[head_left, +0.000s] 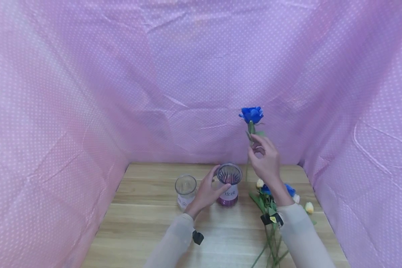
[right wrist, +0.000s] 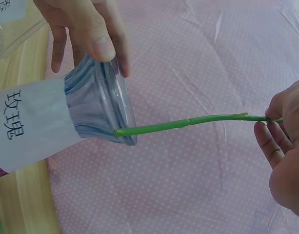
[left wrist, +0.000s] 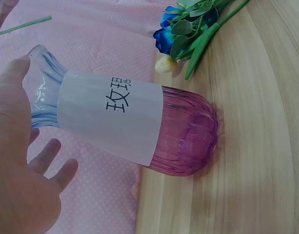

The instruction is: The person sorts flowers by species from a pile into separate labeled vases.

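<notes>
A blue rose (head_left: 251, 115) stands upright above the table, its stem pinched between the thumb and fingers of my right hand (head_left: 268, 160). In the right wrist view the lower end of the green stem (right wrist: 164, 127) is at the rim of a glass vase (right wrist: 93, 105); whether it is inside the rim I cannot tell. My left hand (head_left: 206, 191) holds that vase near its rim, thumb on one side and fingers on the other. The vase has a bluish flared neck, a purple base (left wrist: 190, 134) and a white label (left wrist: 110, 114) with black characters.
Left of the vase stands a second, clear glass vase (head_left: 185, 185) with a white label. Blue roses (left wrist: 164, 39) and pale yellow and white blooms (head_left: 309, 207) lie bunched at the right of the wooden table (head_left: 137, 219). Pink dotted cloth (head_left: 194, 74) surrounds the table.
</notes>
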{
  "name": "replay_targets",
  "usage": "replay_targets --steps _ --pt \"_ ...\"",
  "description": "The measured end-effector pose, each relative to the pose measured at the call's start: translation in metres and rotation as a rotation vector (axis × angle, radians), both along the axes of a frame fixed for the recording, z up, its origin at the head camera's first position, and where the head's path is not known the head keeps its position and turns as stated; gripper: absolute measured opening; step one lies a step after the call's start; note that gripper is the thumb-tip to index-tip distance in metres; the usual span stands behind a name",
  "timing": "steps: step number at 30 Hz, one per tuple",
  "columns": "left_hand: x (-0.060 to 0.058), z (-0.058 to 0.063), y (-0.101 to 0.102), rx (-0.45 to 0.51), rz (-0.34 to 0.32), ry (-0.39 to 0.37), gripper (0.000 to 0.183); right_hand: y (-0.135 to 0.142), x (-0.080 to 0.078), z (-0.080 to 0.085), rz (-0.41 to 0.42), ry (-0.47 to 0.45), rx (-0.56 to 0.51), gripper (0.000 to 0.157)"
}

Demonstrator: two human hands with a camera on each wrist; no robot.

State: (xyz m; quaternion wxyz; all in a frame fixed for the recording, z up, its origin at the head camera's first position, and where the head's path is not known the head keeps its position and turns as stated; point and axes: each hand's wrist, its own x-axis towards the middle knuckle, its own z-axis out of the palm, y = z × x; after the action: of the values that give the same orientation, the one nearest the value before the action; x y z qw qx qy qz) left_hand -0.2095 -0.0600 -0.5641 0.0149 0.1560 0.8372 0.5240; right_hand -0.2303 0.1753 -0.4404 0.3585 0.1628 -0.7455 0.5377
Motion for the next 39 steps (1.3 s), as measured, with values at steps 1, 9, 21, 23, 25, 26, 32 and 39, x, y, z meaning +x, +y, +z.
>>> replay_targets --steps 1,9,21,23,25,26,32,39 --pt "0.000 0.000 0.000 -0.003 0.002 0.001 0.093 -0.001 -0.002 0.001 0.002 0.006 0.001 0.051" --pt "0.001 0.001 0.000 -0.004 0.005 -0.005 0.094 -0.008 -0.013 0.008 -0.003 0.081 -0.006 0.051" --pt "0.003 0.003 -0.001 0.012 0.003 -0.006 0.093 -0.016 -0.022 0.003 -0.013 0.105 -0.005 0.053" --pt "0.003 0.003 -0.001 0.010 0.004 -0.004 0.092 -0.017 -0.022 0.003 -0.010 0.094 0.002 0.052" --pt "0.003 0.003 -0.001 0.014 -0.001 0.003 0.092 -0.018 -0.022 0.001 -0.009 0.084 0.011 0.050" --pt "0.003 0.004 0.000 0.017 -0.002 0.003 0.092 -0.018 -0.021 0.000 -0.006 0.081 0.014 0.050" --pt "0.003 0.005 0.000 0.029 -0.004 -0.004 0.091 -0.019 -0.020 -0.008 0.001 0.066 0.032 0.050" --pt "0.001 0.002 -0.001 0.032 -0.006 0.007 0.089 -0.021 -0.021 -0.020 -0.028 0.068 0.071 0.052"
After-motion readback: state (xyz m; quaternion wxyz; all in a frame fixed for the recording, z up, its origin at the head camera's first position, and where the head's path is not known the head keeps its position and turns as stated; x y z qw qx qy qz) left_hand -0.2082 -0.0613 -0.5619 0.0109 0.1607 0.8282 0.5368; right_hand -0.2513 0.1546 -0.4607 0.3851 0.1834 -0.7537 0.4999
